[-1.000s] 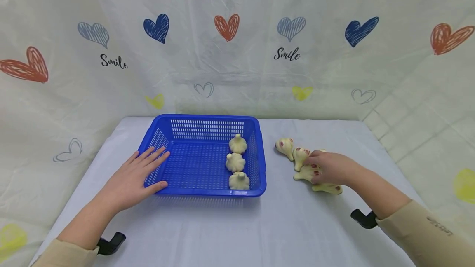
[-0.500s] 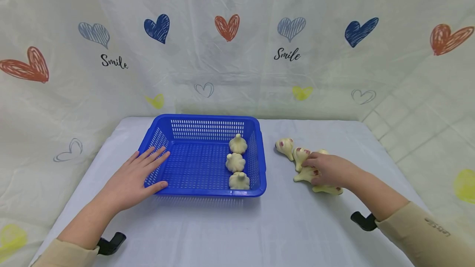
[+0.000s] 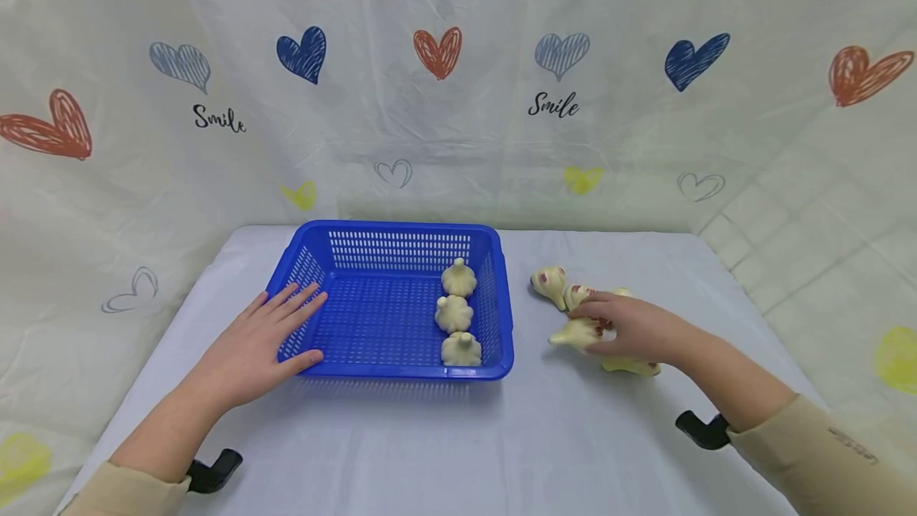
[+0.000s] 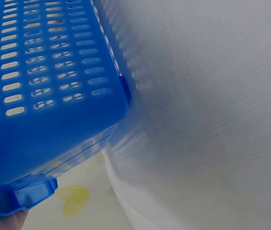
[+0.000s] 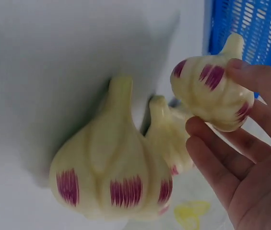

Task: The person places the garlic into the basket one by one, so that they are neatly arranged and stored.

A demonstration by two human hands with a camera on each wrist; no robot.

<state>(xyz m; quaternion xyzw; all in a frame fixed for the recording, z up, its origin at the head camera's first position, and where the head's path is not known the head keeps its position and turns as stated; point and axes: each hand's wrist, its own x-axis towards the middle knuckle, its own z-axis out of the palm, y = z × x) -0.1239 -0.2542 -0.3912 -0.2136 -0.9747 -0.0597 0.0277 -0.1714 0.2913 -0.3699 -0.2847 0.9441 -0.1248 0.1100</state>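
Note:
My right hand [image 3: 637, 329] pinches a garlic bulb [image 3: 575, 334] between thumb and fingers, its stem pointing left. The right wrist view shows this bulb's purple patches, with fingertips [image 5: 200, 132] on its underside. Around the hand on the white table lie more bulbs: one at the far left [image 3: 549, 285], a partly covered bulb [image 3: 577, 295], and a near bulb [image 3: 632, 366] that looms large in the right wrist view. My left hand [image 3: 251, 349] rests spread on the left rim of the blue basket [image 3: 380, 372]. Three white garlic bulbs [image 3: 454, 314] stand along the basket's right side.
A white cloth [image 3: 430, 452] covers the table. Behind it hangs a white sheet [image 3: 487, 142] printed with hearts. The basket's slotted wall [image 4: 44, 62] fills the upper left of the left wrist view.
My right hand has shifted slightly left, and the pinched garlic bulb has come left with it, off its former spot in the group. The left hand and the basket stay put.

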